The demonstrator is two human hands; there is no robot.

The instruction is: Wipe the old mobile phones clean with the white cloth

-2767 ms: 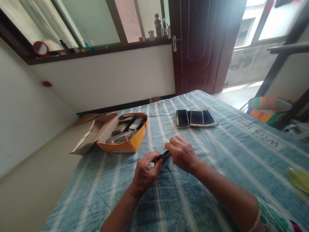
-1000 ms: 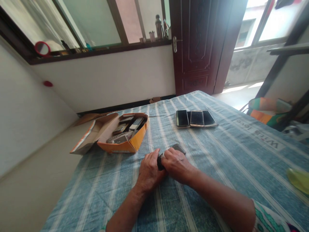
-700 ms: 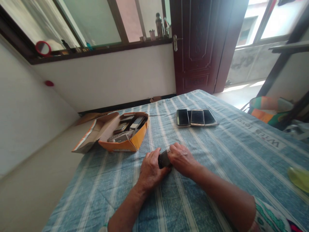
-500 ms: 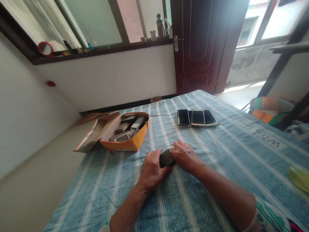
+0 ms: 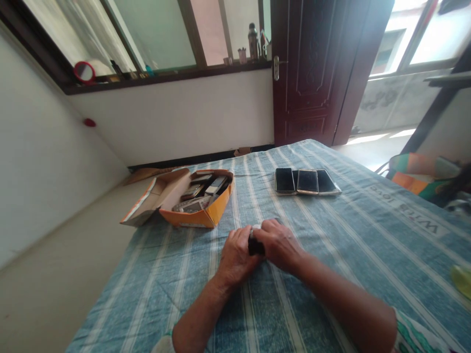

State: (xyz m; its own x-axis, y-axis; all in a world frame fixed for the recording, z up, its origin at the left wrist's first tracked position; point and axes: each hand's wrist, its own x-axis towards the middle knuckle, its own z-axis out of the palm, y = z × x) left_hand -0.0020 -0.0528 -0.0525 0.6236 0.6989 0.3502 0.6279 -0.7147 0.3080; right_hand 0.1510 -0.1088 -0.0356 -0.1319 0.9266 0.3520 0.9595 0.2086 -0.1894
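Observation:
A small dark phone (image 5: 255,245) is held low over the striped bedcover, partly hidden by fingers. My left hand (image 5: 237,255) wraps round its left side. Closed on its right side is my right hand (image 5: 281,243), with something small and whitish at the phone's far end near the fingertips. Beyond and to the left, an orange cardboard box (image 5: 222,203) stands with its lid folded open to the left and several phones (image 5: 193,191) inside. Farther right, several phones (image 5: 307,181) lie side by side, screens up, some overlapping.
The blue striped bedcover (image 5: 316,279) spreads under everything. A brown door (image 5: 309,73) and a window sill (image 5: 165,77) with a red mirror (image 5: 84,72) and bottles stand beyond. A yellow-green item (image 5: 461,280) lies at the right edge.
My right hand has shifted left over the phone, covering more of it. The whole view has moved slightly, so the box and phones appear farther right.

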